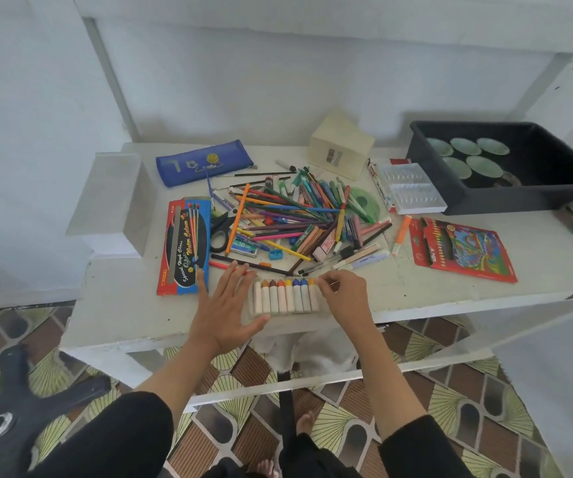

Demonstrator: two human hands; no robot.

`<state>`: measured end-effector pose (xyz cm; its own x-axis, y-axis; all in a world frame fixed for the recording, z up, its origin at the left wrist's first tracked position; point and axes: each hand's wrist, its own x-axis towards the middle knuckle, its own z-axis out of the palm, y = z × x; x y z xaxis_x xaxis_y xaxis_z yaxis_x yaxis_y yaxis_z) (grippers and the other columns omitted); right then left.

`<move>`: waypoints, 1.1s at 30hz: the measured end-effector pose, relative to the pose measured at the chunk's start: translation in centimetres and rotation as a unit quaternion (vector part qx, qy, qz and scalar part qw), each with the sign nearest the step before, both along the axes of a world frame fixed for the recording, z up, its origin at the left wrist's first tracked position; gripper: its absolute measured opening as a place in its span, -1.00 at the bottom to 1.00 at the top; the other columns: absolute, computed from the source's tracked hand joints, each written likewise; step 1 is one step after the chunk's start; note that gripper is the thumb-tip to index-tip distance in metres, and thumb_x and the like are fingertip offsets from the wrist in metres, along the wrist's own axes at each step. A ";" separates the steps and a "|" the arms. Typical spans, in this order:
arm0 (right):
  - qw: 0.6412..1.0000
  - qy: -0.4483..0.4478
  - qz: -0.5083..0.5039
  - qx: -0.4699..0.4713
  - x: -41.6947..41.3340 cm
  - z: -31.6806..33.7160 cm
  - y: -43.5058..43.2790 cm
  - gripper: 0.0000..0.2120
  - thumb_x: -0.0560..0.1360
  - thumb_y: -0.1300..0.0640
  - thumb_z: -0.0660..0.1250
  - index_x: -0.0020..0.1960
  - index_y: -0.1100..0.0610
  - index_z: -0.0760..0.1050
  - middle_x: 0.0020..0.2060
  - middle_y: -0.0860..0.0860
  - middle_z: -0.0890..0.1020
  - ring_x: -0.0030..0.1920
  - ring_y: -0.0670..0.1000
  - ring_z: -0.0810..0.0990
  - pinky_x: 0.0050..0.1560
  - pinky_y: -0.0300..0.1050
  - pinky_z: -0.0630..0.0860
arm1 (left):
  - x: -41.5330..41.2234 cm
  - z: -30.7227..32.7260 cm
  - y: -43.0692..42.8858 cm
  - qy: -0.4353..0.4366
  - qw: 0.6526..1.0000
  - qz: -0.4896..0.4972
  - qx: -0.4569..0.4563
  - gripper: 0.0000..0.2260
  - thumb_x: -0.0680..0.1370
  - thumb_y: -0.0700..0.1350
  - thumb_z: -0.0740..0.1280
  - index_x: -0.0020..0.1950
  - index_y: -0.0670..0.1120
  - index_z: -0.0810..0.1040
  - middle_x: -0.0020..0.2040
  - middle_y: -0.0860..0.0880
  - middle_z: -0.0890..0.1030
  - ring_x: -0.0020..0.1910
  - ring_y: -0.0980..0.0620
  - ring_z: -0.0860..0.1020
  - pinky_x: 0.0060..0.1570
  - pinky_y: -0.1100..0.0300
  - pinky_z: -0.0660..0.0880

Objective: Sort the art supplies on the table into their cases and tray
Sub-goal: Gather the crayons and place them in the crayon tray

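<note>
Seating pastels in their clear insert looked to be the step in hand. In the head view, the pastel insert (285,313) lay at the near edge of the table (450,288), between the two hands. It held a row of paper-wrapped sticks side by side, coloured tips pointing away from the person.

The left hand (224,305) lay flat, fingers straight and spread, holding nothing. Its thumb pressed the insert's near left corner, and its fingers reached past the left end toward the red brush case (183,246). The right hand (345,294) was at the insert's right end with fingers curled. Thumb and forefinger closed at the tip of the end pastel (313,300), apparently pinching it; whether they also touched the insert's rim could not be told. Both forearms came up from below, wrists over the table edge.

Most of the task seemed undone. The pile (295,215) of pencils, pens and brushes lay mid-table, well apart from the black tray (478,198) at the far right, which held round green dishes. The oil pastel box (380,189) sat just beside that tray, and the blue pencil case (202,162) lay at the far left.

The next move, in my judgement, called for pressing the end pastel level with its neighbours while the flat hand steadied the insert. The filled insert would then go to its box, kept level so that nothing rolled out.
</note>
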<state>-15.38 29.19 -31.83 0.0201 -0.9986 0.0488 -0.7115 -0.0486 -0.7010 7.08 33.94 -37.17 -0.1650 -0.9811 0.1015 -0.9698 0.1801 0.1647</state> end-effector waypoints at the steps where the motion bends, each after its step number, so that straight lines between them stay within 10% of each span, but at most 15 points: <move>1: 1.000 0.000 0.004 -0.009 -0.1 0.3 -0.4 -0.87 0.50 0.17 0.36 -0.08 0.23 0.64 -0.25 0.03 0.62 -0.26 -0.08 0.49 -0.27 -0.47 0.30 | 0.1 0.0 0.1 -0.005 1.000 -0.001 0.002 -0.26 0.50 0.39 -0.04 0.51 -0.06 0.23 0.52 -0.06 0.24 0.52 -0.02 0.08 0.37 -0.38 -0.17; 6: 0.999 -0.002 0.042 -0.022 -1.1 2.2 -4.1 -0.86 0.51 0.20 0.34 -0.14 0.25 0.62 -0.29 0.07 0.61 -0.28 -0.04 0.50 -0.24 -0.37 0.38 | 0.1 -0.1 0.2 -0.013 1.000 0.007 -0.002 -0.28 0.49 0.40 -0.05 0.50 -0.03 0.18 0.50 -0.06 0.27 0.52 -0.01 0.11 0.38 -0.35 -0.17; 10: 0.997 0.027 0.074 -0.019 -1.4 3.3 -8.7 -0.83 0.51 0.20 0.32 -0.14 0.28 0.63 -0.34 0.08 0.62 -0.33 -0.03 0.50 0.30 -0.11 0.30 | -0.1 0.1 0.1 -0.023 1.000 0.013 -0.004 -0.29 0.47 0.39 0.03 0.49 -0.02 0.22 0.49 -0.05 0.29 0.51 0.01 0.10 0.37 -0.36 -0.12; 16: 0.987 0.071 0.139 -0.035 0.3 4.9 -16.0 -0.83 0.53 0.20 0.29 -0.02 0.24 0.63 -0.14 0.11 0.67 -0.20 -0.04 0.53 -0.05 -0.22 0.42 | -0.2 0.3 0.1 -0.039 0.999 0.021 0.019 -0.27 0.46 0.40 0.03 0.51 0.00 0.21 0.51 -0.02 0.25 0.53 0.01 0.04 0.38 -0.34 -0.11; 28: 0.892 0.346 0.280 -0.072 5.7 2.2 -24.7 -0.59 0.48 0.15 0.27 0.32 -0.02 0.44 0.18 0.13 0.51 0.27 0.19 0.36 0.19 0.15 0.35 | -0.4 0.2 0.1 -0.063 0.995 0.055 0.050 -0.22 0.45 0.48 -0.13 0.51 0.03 0.16 0.47 -0.08 0.32 0.49 -0.05 0.10 0.41 -0.22 -0.19; 33: 0.869 0.404 0.256 -0.123 6.6 1.8 -24.6 -0.81 0.51 0.20 0.22 0.05 0.08 0.55 0.01 0.08 0.61 0.20 0.14 0.40 0.25 0.16 0.27 | -0.7 0.2 0.1 -0.060 0.995 0.062 0.055 -0.23 0.44 0.48 -0.13 0.51 0.05 0.14 0.46 -0.08 0.34 0.48 -0.06 0.12 0.42 -0.19 -0.18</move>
